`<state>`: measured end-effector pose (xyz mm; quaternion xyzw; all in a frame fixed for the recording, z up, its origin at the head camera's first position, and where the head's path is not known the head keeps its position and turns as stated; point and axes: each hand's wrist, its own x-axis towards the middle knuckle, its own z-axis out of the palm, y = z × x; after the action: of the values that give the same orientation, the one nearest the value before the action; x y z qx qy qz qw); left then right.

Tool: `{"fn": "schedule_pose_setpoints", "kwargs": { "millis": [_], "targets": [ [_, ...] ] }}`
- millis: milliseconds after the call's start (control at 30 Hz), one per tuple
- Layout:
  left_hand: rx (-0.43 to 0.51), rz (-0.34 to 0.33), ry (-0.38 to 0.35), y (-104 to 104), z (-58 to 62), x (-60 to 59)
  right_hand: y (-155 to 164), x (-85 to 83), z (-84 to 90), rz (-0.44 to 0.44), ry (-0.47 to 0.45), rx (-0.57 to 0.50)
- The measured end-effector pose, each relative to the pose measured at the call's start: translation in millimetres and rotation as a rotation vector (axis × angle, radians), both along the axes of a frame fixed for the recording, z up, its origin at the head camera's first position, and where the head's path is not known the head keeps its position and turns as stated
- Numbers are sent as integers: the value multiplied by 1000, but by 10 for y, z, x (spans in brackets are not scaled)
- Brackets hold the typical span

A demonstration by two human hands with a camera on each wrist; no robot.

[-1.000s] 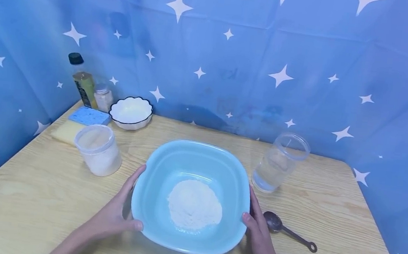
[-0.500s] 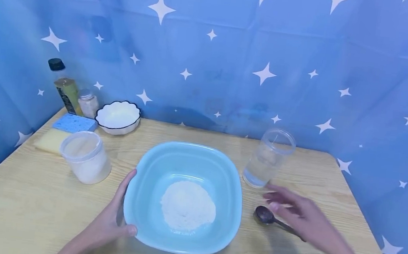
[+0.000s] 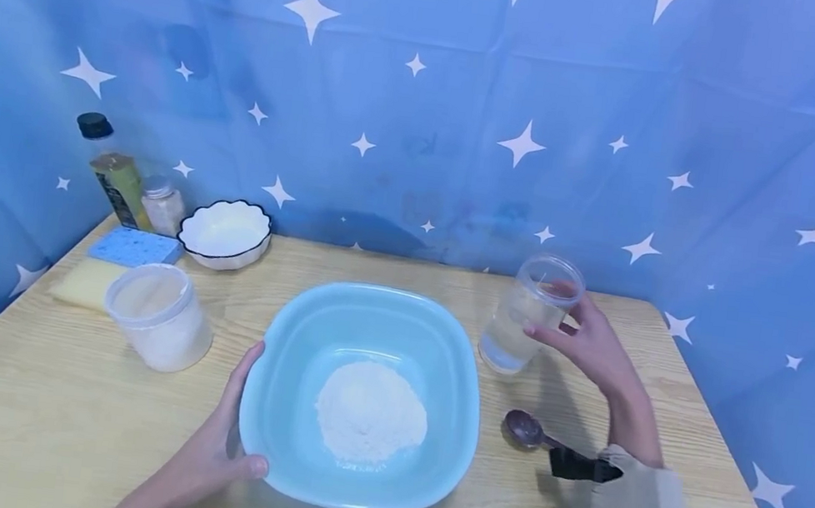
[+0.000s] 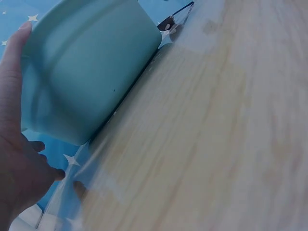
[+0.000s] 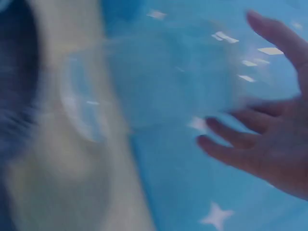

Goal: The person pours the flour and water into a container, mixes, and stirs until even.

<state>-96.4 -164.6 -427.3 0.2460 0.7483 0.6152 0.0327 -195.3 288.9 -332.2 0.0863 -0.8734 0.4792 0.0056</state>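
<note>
The clear plastic jar (image 3: 532,314) stands upright on the wooden table (image 3: 58,407), long axis vertical and open mouth up, just right of the blue basin's far corner, with a shallow layer of water in its bottom. The right hand (image 3: 589,342) is at the jar's right side, fingers spread wide and only loosely bent, thumb toward the near face; whether the fingertips actually touch the plastic I cannot tell (the right wrist view is a blur of jar and open fingers). The blue basin (image 3: 369,329) sits at the middle of the table and holds a mound of white flour (image 3: 370,411). The left hand (image 3: 222,451) grips the basin's near-left rim, thumb hooked over the edge and fingers flat along the outer wall. A dark metal spoon (image 3: 527,429) lies on the table between basin and right sleeve, bowl toward the basin. Left of the basin stands a lidded tub (image 3: 159,316) partly filled with white powder, and behind it a scalloped white bowl (image 3: 224,233).
</note>
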Motion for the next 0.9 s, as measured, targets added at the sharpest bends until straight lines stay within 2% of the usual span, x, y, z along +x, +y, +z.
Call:
{"fn": "schedule_pose_setpoints", "kwargs": {
  "millis": [100, 233, 367, 500, 633, 900],
  "targets": [
    [-2, -2, -6, -7, -7, 12, -120, -94, -133, -78, 39, -53],
    [-16, 8, -12, -14, -15, 10, -219, -136, -207, -162, 109, -67],
    [-21, 12, -21, -13, -16, -6, -291, -151, -189, -188, 205, -53],
    [-25, 14, -10, -14, -35, -27, -351, -103, -82, -209, 287, -82],
    [-12, 17, -16, -15, -54, -27, -431, -8, 29, -176, 335, -106],
    [-1, 14, -16, -28, -68, -28, -612, 123, 129, -36, 382, 24]
  ]
}}
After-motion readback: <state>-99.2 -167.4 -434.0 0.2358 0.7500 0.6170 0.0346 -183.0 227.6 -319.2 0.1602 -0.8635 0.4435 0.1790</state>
